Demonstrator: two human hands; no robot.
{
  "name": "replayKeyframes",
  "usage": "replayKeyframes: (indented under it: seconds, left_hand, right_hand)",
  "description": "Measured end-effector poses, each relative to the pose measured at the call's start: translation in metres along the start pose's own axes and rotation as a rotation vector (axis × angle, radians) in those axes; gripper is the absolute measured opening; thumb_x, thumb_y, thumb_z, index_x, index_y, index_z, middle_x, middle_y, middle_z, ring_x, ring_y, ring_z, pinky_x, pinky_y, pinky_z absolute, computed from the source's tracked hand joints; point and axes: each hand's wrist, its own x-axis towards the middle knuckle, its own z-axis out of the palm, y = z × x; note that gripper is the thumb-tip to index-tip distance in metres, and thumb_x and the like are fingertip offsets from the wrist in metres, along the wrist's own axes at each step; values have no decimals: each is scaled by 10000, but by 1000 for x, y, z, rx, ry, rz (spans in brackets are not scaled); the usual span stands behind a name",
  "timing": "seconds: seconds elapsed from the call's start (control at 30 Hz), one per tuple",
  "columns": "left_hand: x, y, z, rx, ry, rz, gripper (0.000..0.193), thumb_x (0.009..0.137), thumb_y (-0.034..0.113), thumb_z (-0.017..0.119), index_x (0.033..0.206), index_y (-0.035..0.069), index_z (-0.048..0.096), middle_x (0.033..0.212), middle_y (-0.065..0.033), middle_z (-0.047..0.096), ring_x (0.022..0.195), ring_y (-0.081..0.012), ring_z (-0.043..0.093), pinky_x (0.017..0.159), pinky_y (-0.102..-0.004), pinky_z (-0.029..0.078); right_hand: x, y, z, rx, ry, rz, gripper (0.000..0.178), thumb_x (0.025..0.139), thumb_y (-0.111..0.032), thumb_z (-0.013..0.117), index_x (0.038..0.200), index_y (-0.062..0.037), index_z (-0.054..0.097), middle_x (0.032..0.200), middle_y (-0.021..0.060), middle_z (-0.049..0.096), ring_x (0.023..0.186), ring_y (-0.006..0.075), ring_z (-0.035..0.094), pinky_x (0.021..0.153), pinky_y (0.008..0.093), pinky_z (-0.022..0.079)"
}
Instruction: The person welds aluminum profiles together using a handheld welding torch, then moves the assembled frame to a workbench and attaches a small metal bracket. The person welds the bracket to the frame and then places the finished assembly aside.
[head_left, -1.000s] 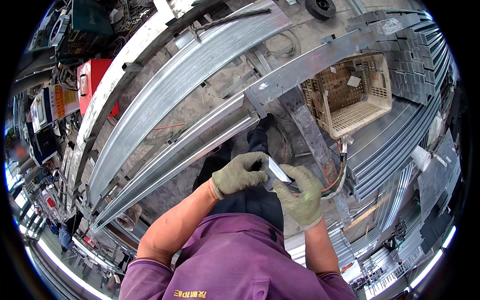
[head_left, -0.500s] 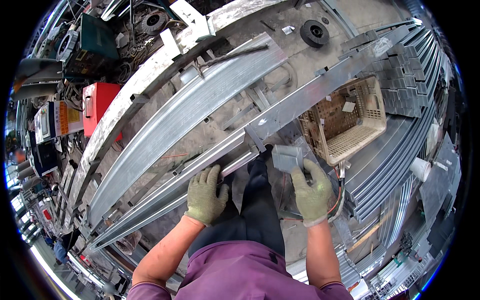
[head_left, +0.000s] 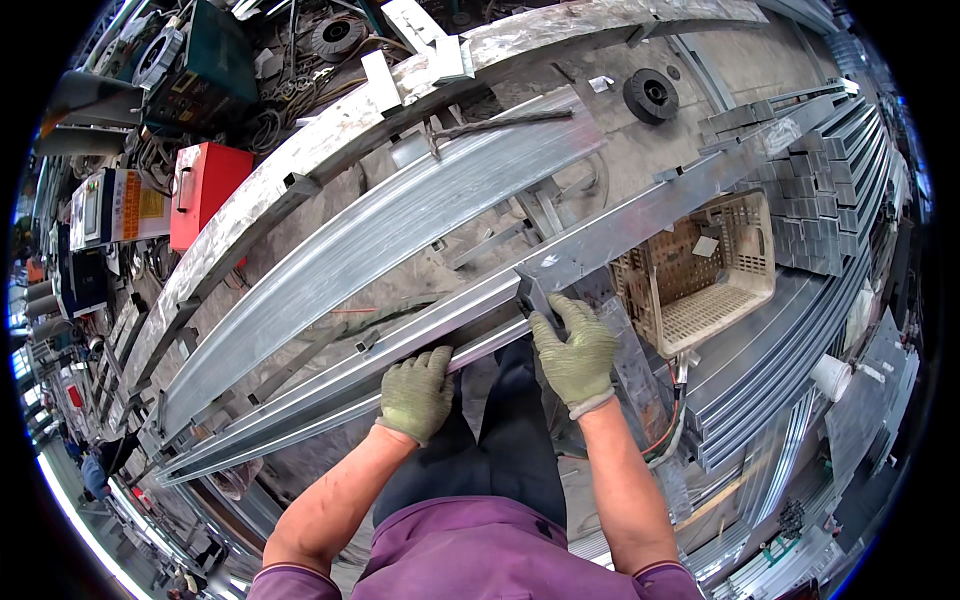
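Note:
A long galvanized steel channel [head_left: 440, 318] lies diagonally in front of me, its open side toward me. My left hand [head_left: 418, 396], in a greenish work glove, rests with curled fingers on the channel's near lip. My right hand [head_left: 577, 352], gloved alike, is closed at the channel's right end. Its thumb and fingers pinch a small grey metal bracket [head_left: 538, 293] there, mostly hidden by the glove and the channel. Beyond that end, a flat steel length [head_left: 640, 215] continues up to the right.
A wide curved steel sheet [head_left: 370, 260] lies past the channel. At right are a beige plastic crate [head_left: 715, 295], stacked steel profiles [head_left: 800, 350] and a white bucket [head_left: 830, 378]. A red box [head_left: 208, 195] stands at left. A black spool [head_left: 651, 95] lies on the far floor.
My right hand has moved left and up, bringing the small metal bracket from open air to the channel's end. My left hand stays on the channel's lip. The view has shifted slightly.

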Motion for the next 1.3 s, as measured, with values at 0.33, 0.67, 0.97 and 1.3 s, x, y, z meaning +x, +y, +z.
replayKeyframes:
  seconds: [0.33, 0.67, 0.97, 1.3]
  left_hand:
    - [-1, 0, 6, 8, 56, 5, 391, 920, 214, 716, 1295, 115, 668, 1072, -132, 756, 964, -356, 744, 843, -521, 582]
    - [-2, -5, 2, -4, 45, 30, 384, 923, 228, 726, 1285, 112, 667, 1053, -130, 763, 956, -348, 753, 833, -507, 585]
    - [-2, -3, 0, 9, -8, 1, 409, 929, 231, 728, 1312, 104, 659, 1085, -140, 757, 1006, -358, 745, 876, -512, 576]
    - [-9, 16, -48, -194, 280, 139, 527, 901, 156, 797, 1397, 59, 646, 1227, -162, 744, 1103, -409, 705, 955, -515, 549]
  right_hand:
    - [-2, 4, 13, 108, 12, 76, 305, 924, -202, 829, 1146, 3, 785, 1079, 207, 772, 972, 406, 747, 864, 467, 591]
    - [-9, -2, 16, 46, -20, 111, 342, 938, -224, 825, 1180, 14, 784, 1125, 221, 778, 1020, 410, 755, 925, 468, 595]
    - [-1, 0, 16, 214, -67, 249, 285, 972, -230, 773, 1134, 2, 808, 1121, 219, 782, 1060, 384, 753, 951, 440, 584]
    - [0, 8, 32, 256, -55, 457, 268, 975, -214, 818, 1124, 9, 813, 1013, 125, 810, 934, 187, 738, 865, 340, 576]
